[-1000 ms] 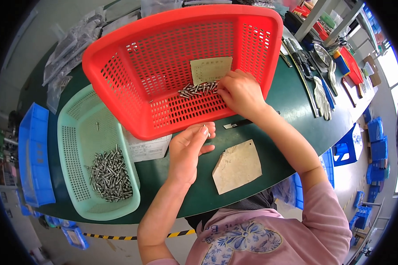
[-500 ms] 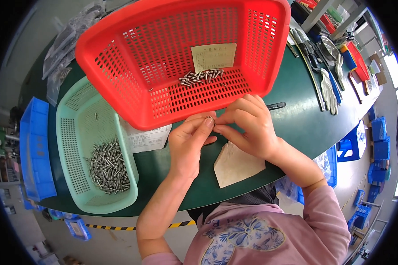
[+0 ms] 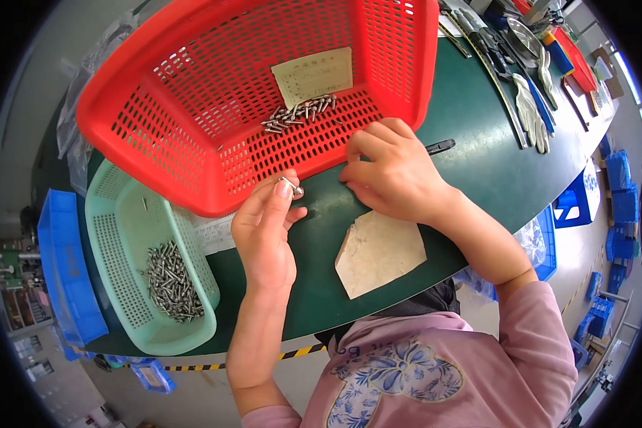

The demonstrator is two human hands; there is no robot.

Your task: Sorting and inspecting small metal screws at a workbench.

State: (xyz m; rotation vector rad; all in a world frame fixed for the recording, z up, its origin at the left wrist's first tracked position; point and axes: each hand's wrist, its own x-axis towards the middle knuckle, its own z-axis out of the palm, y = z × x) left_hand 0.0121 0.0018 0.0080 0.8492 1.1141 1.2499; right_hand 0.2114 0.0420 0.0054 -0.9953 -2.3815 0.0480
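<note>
Between the thumb and fingers of my left hand (image 3: 267,232) is a small shiny metal screw-like part (image 3: 292,188), its rounded end pointing right. My right hand (image 3: 392,167) is apart from it, over the table by the red basket's near rim. Its fingers are curled in and closed; whatever they hold, if anything, is hidden. Several similar metal parts (image 3: 299,113) lie in the red basket (image 3: 303,146) beside a paper card (image 3: 314,75). A larger heap of such parts (image 3: 172,282) fills the near end of the pale green basket (image 3: 118,264).
A beige flat piece (image 3: 381,253) lies near me on the green table (image 3: 471,171). A black pen-like tool (image 3: 441,147) sits right of my right hand. Gloves (image 3: 531,114) and tools are at the far right. A blue bin (image 3: 68,267) stands left.
My hands, together half a second ago, have parted. The left keeps the metal part and has turned it into view; the right has drawn away to the right. The whole view has shifted slightly.
</note>
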